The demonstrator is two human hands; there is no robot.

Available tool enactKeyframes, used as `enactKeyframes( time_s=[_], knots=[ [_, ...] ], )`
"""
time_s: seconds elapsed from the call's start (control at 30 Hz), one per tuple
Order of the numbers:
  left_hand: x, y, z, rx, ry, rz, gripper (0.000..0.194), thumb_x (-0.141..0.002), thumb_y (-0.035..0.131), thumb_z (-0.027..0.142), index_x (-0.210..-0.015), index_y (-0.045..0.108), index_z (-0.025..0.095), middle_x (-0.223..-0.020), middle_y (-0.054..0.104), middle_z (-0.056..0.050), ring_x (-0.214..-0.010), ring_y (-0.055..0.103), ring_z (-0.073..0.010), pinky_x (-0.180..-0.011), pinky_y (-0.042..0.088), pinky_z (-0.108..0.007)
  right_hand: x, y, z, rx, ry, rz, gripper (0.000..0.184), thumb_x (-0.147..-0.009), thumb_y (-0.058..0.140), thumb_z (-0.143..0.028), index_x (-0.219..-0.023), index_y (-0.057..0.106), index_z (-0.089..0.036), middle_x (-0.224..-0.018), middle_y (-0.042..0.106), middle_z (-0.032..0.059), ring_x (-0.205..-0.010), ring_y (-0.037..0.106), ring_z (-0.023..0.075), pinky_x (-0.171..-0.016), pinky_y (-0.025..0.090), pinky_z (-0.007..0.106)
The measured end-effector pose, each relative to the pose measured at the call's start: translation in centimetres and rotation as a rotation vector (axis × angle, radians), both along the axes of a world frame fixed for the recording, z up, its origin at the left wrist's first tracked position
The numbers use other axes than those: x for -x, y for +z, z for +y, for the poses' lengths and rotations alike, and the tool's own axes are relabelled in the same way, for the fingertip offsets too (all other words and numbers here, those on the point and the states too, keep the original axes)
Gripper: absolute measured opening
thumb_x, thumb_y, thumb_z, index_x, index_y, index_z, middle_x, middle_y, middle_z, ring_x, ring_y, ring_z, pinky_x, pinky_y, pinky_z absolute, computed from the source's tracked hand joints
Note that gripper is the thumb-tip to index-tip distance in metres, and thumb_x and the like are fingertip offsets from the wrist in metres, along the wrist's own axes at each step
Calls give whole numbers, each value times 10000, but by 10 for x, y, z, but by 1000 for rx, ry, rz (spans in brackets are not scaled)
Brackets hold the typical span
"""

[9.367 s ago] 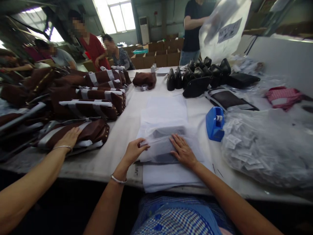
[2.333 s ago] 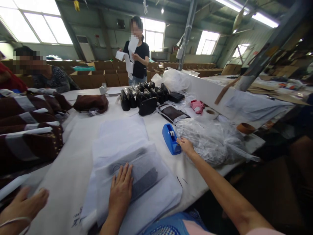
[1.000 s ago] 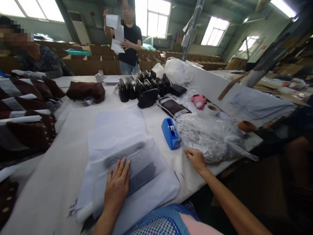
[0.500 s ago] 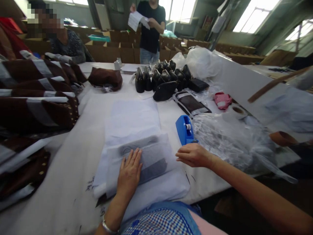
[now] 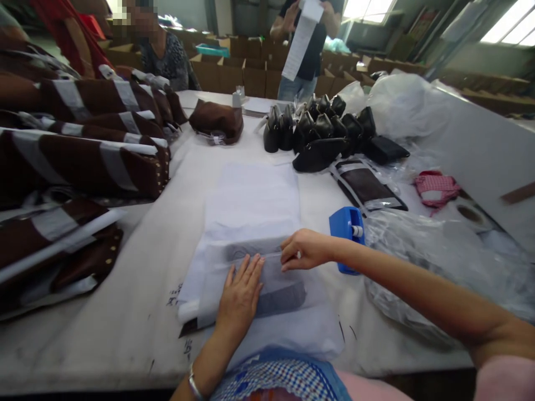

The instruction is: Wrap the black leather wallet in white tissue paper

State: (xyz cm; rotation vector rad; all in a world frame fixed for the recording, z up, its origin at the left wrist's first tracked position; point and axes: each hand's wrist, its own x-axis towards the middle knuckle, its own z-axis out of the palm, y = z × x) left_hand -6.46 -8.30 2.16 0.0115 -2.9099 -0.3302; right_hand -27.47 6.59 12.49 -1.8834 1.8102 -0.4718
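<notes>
A dark flat item wrapped in thin white paper (image 5: 281, 298) lies before me, its dark shape showing through. My left hand (image 5: 241, 295) rests flat on top, fingers stretched out. At the upper right part of the wrapping, my right hand (image 5: 305, 249) is closed in a pinch against the paper. Whatever its fingertips hold is too small to make out. Under and beyond the package spread white paper sheets (image 5: 253, 192). Just right of that hand stands a blue tape dispenser (image 5: 346, 221), partly behind my forearm.
Brown bags wrapped with white strips (image 5: 79, 164) line the left side. Small black bags (image 5: 320, 155) stand at the back, near a brown pouch (image 5: 217, 122). Clear plastic bags (image 5: 409, 256) lie on the right. A person (image 5: 301, 61) across the table holds a paper; others are at left.
My right hand has moved left from beside the tape dispenser onto the wrapped package. My left hand stays flat on it. The view has turned left; the person opposite holds the paper differently.
</notes>
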Motion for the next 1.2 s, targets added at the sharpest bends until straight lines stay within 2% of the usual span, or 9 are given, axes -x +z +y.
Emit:
enactKeyframes(
  time_s=[0.1,0.17,0.3,0.43,0.7,0.83,0.93,1.1,1.2],
  knots=[
    [0,1,0,-16,-2,9,526,-979,372,220,-1495,269,204,-1514,366,-66,-1412,315,-244,-1109,344,-470,-3,5,2,-75,16,-159,257,-880,613,-420,-833,741,-203,-696,653,-6,-572,555,84,-541,375,187],
    [1,1,0,-24,-1,8,525,-979,374,222,-1493,274,209,-1514,366,-63,-1414,312,-245,-1112,340,-471,-3,3,2,-100,30,-158,236,-867,632,-407,-811,742,-205,-691,658,-9,-564,554,82,-533,371,186],
    [0,0,0,-17,1,-6,526,-979,383,225,-1493,273,212,-1519,357,-47,-1413,313,-241,-1112,342,-466,4,-6,-11,-96,37,117,165,-827,669,-336,-727,734,-222,-670,678,-10,-546,546,101,-502,313,221],
    [0,1,1,-10,0,11,522,-976,391,213,-1488,287,204,-1508,377,-56,-1407,324,-244,-1101,358,-461,12,-11,-29,-200,77,408,127,-787,695,-334,-707,736,-244,-682,713,4,-553,571,129,-492,265,246],
    [1,4,2,2,13,28,524,-966,404,184,-1480,303,201,-1500,393,-52,-1398,343,-243,-1097,375,-463,9,-8,-39,-358,17,607,345,-812,635,-525,-795,759,-203,-676,723,89,-637,658,220,-520,306,262],
    [1,1,1,8,16,29,537,-967,409,193,-1489,281,206,-1508,379,-56,-1398,343,-247,-1086,392,-466,25,-11,-33,-384,-153,641,567,-756,591,-715,-774,748,-171,-675,714,124,-649,663,245,-534,333,265],
    [0,-1,1,15,17,34,541,-967,410,195,-1491,274,202,-1507,376,-66,-1399,342,-250,-1080,398,-469,48,-17,-19,-385,-403,579,562,-703,616,-750,-746,731,-201,-694,715,93,-662,658,235,-538,346,262],
    [0,-4,0,12,6,41,529,-973,401,221,-1487,279,189,-1509,369,-58,-1395,348,-254,-1072,402,-484,62,-25,39,-189,-865,523,263,-898,547,-430,-892,716,-229,-868,733,56,-772,662,206,-632,427,275],
    [0,-8,-1,-8,1,73,536,-977,397,240,-1494,261,200,-1502,383,-61,-1391,355,-253,-1065,404,-484,49,-28,98,72,-1088,468,274,-903,522,-358,-1066,679,-204,-1024,717,73,-900,660,214,-813,483,325]
  ],
)
